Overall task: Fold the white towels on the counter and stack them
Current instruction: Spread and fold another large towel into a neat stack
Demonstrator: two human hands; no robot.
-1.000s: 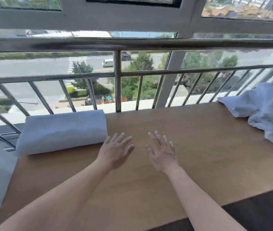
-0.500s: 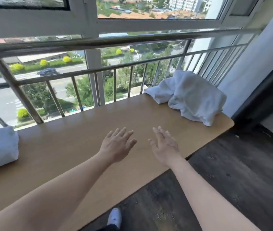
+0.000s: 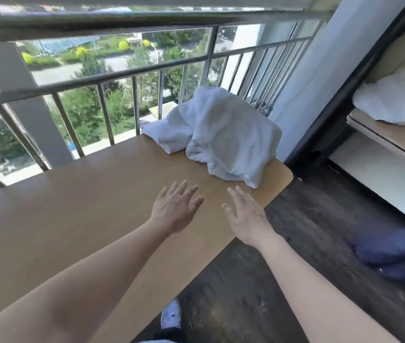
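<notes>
Sunlit trees and a road lie beyond a metal railing (image 3: 147,70) that runs along the far edge of a long wooden bench (image 3: 72,206). At the bench's right end, against the railing and beside a pale wall (image 3: 320,78), sits a crumpled heap of white towels (image 3: 221,134), unfolded, with one corner drooping close to the bench's rounded front corner. Both bare arms reach forward over the bench. The left hand (image 3: 175,210) hovers palm down with fingers spread, empty, short of the heap. The right hand (image 3: 247,217) is beside it, fingers also spread and empty, over the bench's front edge, its fingertips near the towel's drooping corner but apart from it. Nothing lies between the hands and the towels. To the right, a shelf (image 3: 394,139) holds another white cloth (image 3: 394,102). Dark blue fabric (image 3: 399,251) shows at the right edge above the dark floor (image 3: 295,243), and a white shoe (image 3: 171,315) pokes out below the bench.
</notes>
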